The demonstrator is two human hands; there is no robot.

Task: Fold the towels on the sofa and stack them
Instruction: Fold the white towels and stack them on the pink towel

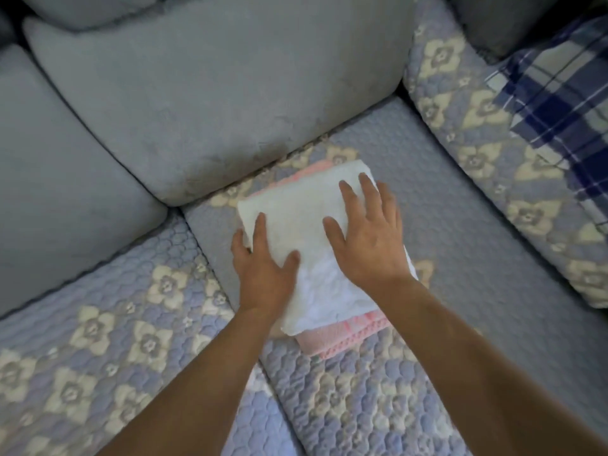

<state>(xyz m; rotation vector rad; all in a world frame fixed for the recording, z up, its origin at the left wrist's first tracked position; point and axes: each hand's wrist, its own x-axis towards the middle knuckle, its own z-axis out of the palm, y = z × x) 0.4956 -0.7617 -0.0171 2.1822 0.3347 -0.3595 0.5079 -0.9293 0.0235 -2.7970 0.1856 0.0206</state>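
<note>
The left hand (263,271) and right hand (368,235) press flat, fingers spread, on the white towel (296,209); beneath them lies the pink towel (332,340).

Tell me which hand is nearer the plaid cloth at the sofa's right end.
Right. The right hand lies flat on the white towel, on the side toward the plaid cloth; the left hand rests on the towel's opposite edge, farther away.

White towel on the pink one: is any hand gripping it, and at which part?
No grip is visible. The left hand lies at the left edge of the white towel, and the right hand lies flat on its top.
</note>
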